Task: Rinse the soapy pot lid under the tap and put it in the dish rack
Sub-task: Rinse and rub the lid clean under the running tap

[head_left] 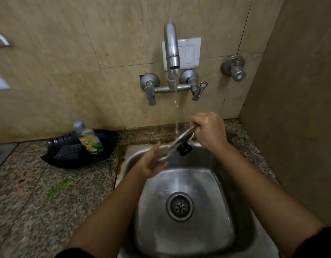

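Note:
A steel pot lid (179, 141) with a black knob (184, 150) is held edge-on and tilted over the back of the steel sink (241, 211). My right hand (209, 129) grips its upper rim. My left hand (153, 161) lies flat against its lower face, fingers spread along it. Water runs from the wall tap (172, 45) in a thin stream and lands on the lid's upper part. No dish rack is in view.
A black tray (68, 161) on the granite counter at left holds a dish soap bottle (89, 139) and a dark scrub pad (68, 152). A green smear (58, 187) marks the counter. A side wall stands close at right, with a valve knob (234, 67).

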Motion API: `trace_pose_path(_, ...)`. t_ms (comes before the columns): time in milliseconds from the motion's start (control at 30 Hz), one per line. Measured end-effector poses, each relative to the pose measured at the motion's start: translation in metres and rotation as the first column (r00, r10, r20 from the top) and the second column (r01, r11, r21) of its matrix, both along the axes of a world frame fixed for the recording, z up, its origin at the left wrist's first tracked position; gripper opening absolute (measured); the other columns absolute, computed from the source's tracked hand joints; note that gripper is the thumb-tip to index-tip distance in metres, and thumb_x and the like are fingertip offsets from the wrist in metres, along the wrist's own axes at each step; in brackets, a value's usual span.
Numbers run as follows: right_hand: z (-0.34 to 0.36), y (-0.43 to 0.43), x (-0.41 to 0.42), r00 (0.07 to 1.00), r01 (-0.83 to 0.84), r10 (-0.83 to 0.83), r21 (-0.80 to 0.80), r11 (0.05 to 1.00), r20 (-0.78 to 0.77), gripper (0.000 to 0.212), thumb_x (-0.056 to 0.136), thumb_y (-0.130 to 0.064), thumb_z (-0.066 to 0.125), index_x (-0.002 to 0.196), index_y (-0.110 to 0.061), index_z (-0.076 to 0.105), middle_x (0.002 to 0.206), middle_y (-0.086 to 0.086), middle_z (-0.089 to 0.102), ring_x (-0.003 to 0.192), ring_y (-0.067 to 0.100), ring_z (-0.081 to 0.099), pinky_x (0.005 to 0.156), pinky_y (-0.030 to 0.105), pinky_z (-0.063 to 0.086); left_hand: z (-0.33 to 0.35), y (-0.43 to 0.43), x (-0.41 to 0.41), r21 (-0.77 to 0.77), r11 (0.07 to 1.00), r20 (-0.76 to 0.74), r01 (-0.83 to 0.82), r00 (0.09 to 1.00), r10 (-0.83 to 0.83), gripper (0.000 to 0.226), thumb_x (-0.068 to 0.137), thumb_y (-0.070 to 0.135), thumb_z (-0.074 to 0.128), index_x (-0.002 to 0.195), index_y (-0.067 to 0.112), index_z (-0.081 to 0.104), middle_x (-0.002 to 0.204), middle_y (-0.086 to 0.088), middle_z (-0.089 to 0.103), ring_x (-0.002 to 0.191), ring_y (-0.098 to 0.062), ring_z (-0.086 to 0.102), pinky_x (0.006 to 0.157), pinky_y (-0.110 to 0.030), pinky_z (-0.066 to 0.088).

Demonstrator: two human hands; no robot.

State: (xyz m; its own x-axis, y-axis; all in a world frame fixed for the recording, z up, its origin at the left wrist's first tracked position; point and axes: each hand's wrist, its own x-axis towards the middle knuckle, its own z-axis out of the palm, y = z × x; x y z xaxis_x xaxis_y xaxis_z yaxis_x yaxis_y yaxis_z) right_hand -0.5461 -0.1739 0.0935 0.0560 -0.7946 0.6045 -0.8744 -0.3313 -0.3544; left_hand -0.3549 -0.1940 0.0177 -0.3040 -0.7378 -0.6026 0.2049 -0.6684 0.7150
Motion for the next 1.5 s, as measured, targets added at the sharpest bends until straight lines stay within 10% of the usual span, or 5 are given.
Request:
trace_pose_path(200, -0.006, -0.034, -0.01, 0.889, 0.365, -0.457, 0.58, 0.728, 0.013, 0.022, 0.085, -0.009, 0.045, 0.094, -0.005, 0.065, 0.103, 0.018, 0.067, 0.096, 0.036, 0.062, 0.076, 0.036, 0.046, -0.018, 0.01, -0.003, -0.118, 0.993, -0.293, -0.005, 0.956, -0.03, 0.08, 0.09, 0.071, 0.03, 0.148, 0.016, 0.036, 0.153, -0.02, 0.035, 0.141, -0.04, 0.032, 0.118, -0.056, 0.017)
trace_pose_path(333, -0.017, -0.046, -0.021, 0.902, 0.293, -0.43, 0.702, 0.648, 0.021, 0.024, 0.088, -0.013, 0.045, 0.093, -0.001, 0.065, 0.11, 0.024, 0.066, 0.098, 0.037, 0.061, 0.073, 0.031, 0.041, -0.013, 0.002, -0.004, -0.157, 0.982, -0.151, -0.105, 0.985, 0.081, 0.063, 0.08, 0.065, 0.058, 0.127, 0.023, 0.062, 0.127, -0.008, 0.065, 0.113, -0.03, 0.064, 0.098, -0.055, 0.048)
trace_pose_path(800, -0.021, -0.051, -0.01, 0.438, -0.32, -0.239, 0.399, 0.859, 0.867, 0.023, 0.088, -0.002, 0.055, 0.106, -0.013, 0.064, 0.085, -0.003, 0.066, 0.077, 0.01, 0.063, 0.069, 0.019, 0.05, 0.014, -0.007, 0.034, -0.254, 0.88, -0.178, -0.401, 0.914, 0.365, 0.032, 0.091, 0.038, 0.059, 0.106, 0.011, 0.066, 0.112, -0.011, 0.068, 0.103, -0.029, 0.065, 0.067, -0.035, 0.057)
trace_pose_path(1000, -0.007, -0.073, -0.008, 0.58, -0.023, -0.161, 0.214, 0.977, 0.798, 0.041, 0.083, -0.004, 0.065, 0.123, -0.009, 0.057, 0.117, 0.01, 0.056, 0.091, 0.013, 0.058, 0.084, 0.027, 0.049, 0.027, -0.011, 0.034, -0.3, 0.866, -0.145, -0.4, 0.917, 0.373, 0.023, 0.093, 0.032, 0.059, 0.089, 0.011, 0.068, 0.077, 0.0, 0.073, 0.067, -0.012, 0.071, 0.049, -0.02, 0.054)
trace_pose_path(1500, 0.003, -0.06, -0.005, 0.843, 0.103, -0.223, 0.26, 0.96, 0.49, 0.052, 0.096, -0.025, 0.052, 0.145, -0.028, 0.035, 0.13, 0.009, 0.048, 0.105, 0.022, 0.058, 0.085, 0.032, 0.046, 0.038, 0.003, 0.031, -0.385, 0.877, -0.002, -0.288, 0.95, 0.311, 0.029, 0.087, 0.04, 0.063, 0.095, 0.014, 0.075, 0.098, -0.011, 0.076, 0.092, -0.028, 0.071, 0.088, -0.048, 0.054)
